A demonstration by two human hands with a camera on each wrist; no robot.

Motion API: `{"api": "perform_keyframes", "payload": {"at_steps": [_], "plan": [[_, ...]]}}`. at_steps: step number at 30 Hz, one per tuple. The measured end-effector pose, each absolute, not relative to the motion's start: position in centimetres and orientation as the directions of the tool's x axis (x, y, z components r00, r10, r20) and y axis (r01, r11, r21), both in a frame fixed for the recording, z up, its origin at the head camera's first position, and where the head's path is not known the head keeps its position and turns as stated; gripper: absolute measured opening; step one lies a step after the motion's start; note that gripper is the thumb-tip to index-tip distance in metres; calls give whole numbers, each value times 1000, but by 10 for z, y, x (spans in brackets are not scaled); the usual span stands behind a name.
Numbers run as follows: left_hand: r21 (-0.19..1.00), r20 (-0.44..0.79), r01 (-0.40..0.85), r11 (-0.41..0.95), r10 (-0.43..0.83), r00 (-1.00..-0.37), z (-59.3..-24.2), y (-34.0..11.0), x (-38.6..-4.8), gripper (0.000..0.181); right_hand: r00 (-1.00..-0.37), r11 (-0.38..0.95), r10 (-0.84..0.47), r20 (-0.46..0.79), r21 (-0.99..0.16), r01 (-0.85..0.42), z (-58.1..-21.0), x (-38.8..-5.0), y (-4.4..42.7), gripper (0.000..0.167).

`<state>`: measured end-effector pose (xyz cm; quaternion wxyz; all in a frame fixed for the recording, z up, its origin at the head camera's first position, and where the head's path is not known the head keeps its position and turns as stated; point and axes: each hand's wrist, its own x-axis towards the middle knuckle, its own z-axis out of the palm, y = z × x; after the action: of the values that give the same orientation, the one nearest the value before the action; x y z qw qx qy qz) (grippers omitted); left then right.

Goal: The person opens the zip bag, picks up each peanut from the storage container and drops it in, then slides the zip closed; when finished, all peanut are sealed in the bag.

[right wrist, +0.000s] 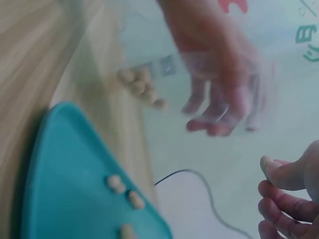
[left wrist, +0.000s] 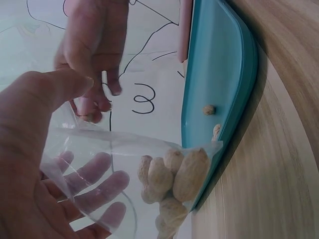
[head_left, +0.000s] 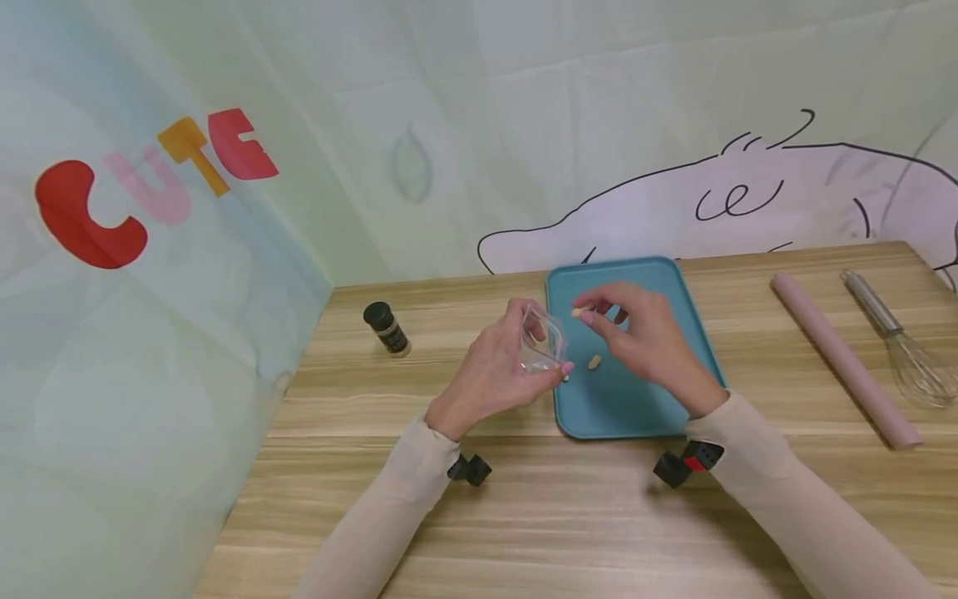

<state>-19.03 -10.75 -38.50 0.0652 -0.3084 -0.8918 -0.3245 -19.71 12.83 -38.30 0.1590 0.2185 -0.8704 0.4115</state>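
My left hand (head_left: 497, 362) holds a clear plastic bag (head_left: 540, 366) by its rim, thumb on one side and fingers on the other, its mouth spread. Several unshelled peanuts (left wrist: 172, 179) lie low in the bag. Just right of the bag's mouth, over the tray, my right hand (head_left: 632, 329) pinches a peanut (head_left: 577, 313) between thumb and fingertips; the wrist views hide this peanut. Below both hands, a few loose peanuts (right wrist: 115, 183) lie on the blue tray (head_left: 636, 412), one of them (head_left: 595, 362) between the hands in the head view.
A black-capped spice bottle (head_left: 387, 330) stands on the wooden table (head_left: 524, 516) at the left. Right of the tray lie a pink rolling pin (head_left: 846, 360) and a wire whisk (head_left: 898, 337). A printed cloth (head_left: 449, 125) hangs behind the table and along its left side.
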Motion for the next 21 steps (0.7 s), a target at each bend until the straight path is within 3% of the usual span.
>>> {"api": "perform_keyframes", "payload": {"at_steps": [6, 13, 21], "plan": [[542, 318, 594, 595, 509, -800, -385, -107, -191, 68, -796, 505, -243, 555, -628, -592, -367, -184, 125, 14], [548, 322, 601, 581, 517, -793, -385, -108, -191, 67, -718, 459, -339, 608, -559, -691, -361, -175, 118, 18], [558, 313, 597, 577, 520, -795, -386, -108, -191, 66, -730, 471, -384, 566, -560, -682, -361, -173, 115, 18]]}}
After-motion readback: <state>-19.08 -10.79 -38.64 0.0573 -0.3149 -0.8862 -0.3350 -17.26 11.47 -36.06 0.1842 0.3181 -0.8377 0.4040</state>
